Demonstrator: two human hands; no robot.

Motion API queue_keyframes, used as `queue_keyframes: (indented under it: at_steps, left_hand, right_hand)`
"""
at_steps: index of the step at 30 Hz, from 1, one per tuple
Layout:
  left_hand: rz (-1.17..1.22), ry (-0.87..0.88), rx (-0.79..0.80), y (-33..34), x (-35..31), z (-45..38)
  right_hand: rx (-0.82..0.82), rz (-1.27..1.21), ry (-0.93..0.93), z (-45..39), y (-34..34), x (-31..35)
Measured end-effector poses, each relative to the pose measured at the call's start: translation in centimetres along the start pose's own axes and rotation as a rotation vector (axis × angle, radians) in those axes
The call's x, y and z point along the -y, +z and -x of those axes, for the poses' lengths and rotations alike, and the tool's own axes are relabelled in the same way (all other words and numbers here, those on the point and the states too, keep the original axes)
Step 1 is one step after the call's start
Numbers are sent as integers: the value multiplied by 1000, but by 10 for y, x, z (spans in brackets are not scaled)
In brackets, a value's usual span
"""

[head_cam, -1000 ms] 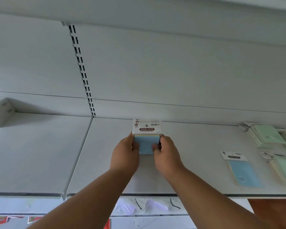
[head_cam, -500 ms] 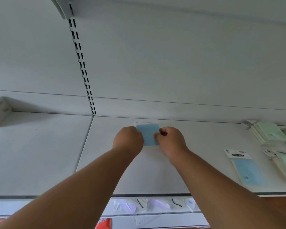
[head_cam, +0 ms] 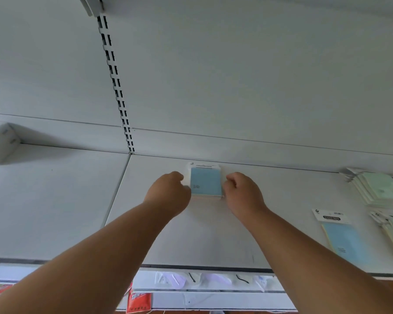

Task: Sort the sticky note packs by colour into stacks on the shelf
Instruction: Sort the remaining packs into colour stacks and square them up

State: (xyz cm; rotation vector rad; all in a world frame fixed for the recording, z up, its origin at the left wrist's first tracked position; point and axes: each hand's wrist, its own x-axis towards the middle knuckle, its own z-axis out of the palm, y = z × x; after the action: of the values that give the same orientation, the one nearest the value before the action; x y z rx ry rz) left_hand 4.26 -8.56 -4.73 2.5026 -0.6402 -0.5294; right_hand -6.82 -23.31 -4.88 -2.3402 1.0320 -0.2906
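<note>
Two hands flank a flat pale-blue sticky note pack (head_cam: pixel 205 181) lying at the back of the white metal shelf (head_cam: pixel 213 234): left hand (head_cam: pixel 168 193) at nine o'clock, right hand (head_cam: pixel 243 191) at three, fingers curled; whether they pinch its edges cannot be told.

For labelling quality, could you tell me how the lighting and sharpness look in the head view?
Head view: dim, even, bluish light; a soft shadow beside the white box; wide-angle bending of the shelf edges; print on the blue pack too soft to read.
</note>
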Motion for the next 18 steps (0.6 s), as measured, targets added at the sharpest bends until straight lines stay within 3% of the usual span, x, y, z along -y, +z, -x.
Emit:
queue_keyframes:
  at_steps: [5, 7, 18]
  left_hand:
    - [-391, 218, 27, 3, 1, 8]
    - [-455, 245, -1, 5, -4, 3]
    - [-378, 268, 10, 16, -8, -4]
  right_hand:
    - [157, 354, -300, 8, 0, -27]
    - [167, 368, -358, 6, 0, -26]
    - [188, 316, -404, -2, -3, -28]
